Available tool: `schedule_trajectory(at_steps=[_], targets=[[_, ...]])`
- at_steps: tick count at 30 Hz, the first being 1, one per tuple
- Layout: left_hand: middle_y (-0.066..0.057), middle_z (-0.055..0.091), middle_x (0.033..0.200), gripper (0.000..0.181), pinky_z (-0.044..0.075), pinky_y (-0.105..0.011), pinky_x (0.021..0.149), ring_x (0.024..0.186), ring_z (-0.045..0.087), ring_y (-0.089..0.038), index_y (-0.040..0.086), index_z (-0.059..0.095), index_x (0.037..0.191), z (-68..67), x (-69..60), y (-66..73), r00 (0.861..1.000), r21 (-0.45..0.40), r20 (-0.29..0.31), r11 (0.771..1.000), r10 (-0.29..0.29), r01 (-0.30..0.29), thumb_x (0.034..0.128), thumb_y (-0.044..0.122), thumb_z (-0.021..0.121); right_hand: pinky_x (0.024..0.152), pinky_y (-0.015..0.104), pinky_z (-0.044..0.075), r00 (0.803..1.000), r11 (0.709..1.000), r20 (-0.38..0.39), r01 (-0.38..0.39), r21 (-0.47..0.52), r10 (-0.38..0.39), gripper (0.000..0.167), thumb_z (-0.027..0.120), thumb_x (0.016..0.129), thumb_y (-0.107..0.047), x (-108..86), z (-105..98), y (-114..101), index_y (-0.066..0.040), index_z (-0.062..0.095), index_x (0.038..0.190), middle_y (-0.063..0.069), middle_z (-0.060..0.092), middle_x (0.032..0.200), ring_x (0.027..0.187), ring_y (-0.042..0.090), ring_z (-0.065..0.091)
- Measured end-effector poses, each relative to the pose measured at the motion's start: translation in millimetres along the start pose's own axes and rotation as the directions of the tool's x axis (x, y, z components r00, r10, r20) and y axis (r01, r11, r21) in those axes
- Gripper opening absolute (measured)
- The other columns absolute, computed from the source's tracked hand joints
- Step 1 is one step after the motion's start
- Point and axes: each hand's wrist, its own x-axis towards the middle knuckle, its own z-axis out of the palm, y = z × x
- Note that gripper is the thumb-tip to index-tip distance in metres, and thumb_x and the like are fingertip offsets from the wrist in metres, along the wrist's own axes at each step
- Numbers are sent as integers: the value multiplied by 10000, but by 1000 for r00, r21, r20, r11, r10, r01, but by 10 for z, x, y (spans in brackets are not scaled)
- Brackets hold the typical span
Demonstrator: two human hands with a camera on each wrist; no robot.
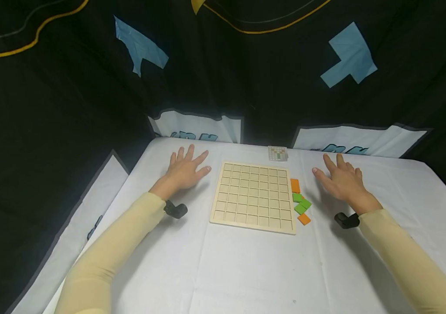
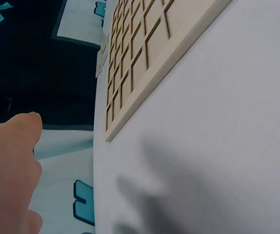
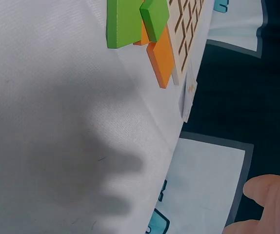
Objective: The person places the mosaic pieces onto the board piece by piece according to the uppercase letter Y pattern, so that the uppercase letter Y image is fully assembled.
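A pale wooden grid board (image 1: 253,197) lies flat on the white table, its square cells bare. My left hand (image 1: 183,171) hovers left of the board with fingers spread, holding nothing; in the left wrist view its shadow falls on the cloth beside the board's edge. To the right, my right hand (image 1: 340,179) is also raised over the table, fingers apart and nothing in them. Between it and the board lie orange tiles (image 1: 295,186) and green tiles (image 1: 300,209), some overlapping. The right wrist view shows the green tile (image 3: 125,22) and orange tile (image 3: 161,58) close to the board.
A small printed card (image 1: 277,153) with a coloured grid pattern lies behind the board near the table's far edge. White cloth (image 1: 246,270) covers the table. A dark curtain (image 1: 223,78) with blue tape pieces hangs behind it.
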Motion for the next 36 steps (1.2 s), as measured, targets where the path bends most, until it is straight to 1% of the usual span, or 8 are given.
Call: schedule_trajectory(at_steps=[6,11,16,20,25,31,36], targets=[[-244,72,1709,640,40,-699,1246,1557,53,-543,254,296,1622,132,-45,43,998,-7,9,998,56,-55,1055,535,388,1152,810,88,1000,1000,5,-9,-8,9,898,248,1019,-678,6,24,9,-15,157,1616,415,37,1626,1426,687,168],[-248,97,1706,618,51,-703,1242,1554,73,-545,265,318,1613,238,-90,59,995,-26,29,995,93,-92,1056,515,409,1156,808,83,1000,1000,7,-8,-6,8,909,236,1014,-690,-2,43,10,-12,158,1615,416,43,1625,1431,679,168],[-234,108,1708,620,54,-703,1242,1560,67,-533,278,324,1610,369,-132,50,987,-57,84,990,134,-130,1046,526,399,1153,809,86,1000,1000,14,4,-3,-4,906,218,1018,-689,-19,58,13,-9,161,1615,424,52,1619,1437,668,173],[-234,110,1708,636,66,-709,1238,1560,62,-531,286,314,1613,452,-156,45,979,-65,126,986,158,-151,1038,547,384,1152,807,93,1000,1000,14,3,0,-3,890,228,1026,-673,-24,73,17,-8,165,1614,427,63,1616,1440,661,180],[-246,109,1703,643,85,-720,1230,1557,60,-539,282,302,1617,474,-189,57,973,-77,158,985,167,-157,1040,550,398,1152,806,100,1000,1000,11,1,-2,-1,879,241,1031,-661,-22,87,17,-5,173,1613,428,81,1614,1439,658,198],[-248,107,1703,639,86,-731,1223,1554,45,-548,278,293,1621,469,-230,75,969,-71,170,983,177,-167,1047,539,395,1153,803,118,1000,1000,7,-5,-13,5,869,248,1035,-650,-25,119,19,-1,182,1610,430,102,1610,1428,659,230],[-241,101,1706,639,77,-731,1224,1556,31,-544,285,289,1622,468,-250,83,969,-75,175,984,175,-164,1047,541,397,1159,801,104,1000,1000,17,-12,-6,12,876,237,1034,-655,-24,148,31,-2,166,1613,426,91,1615,1436,655,218]])
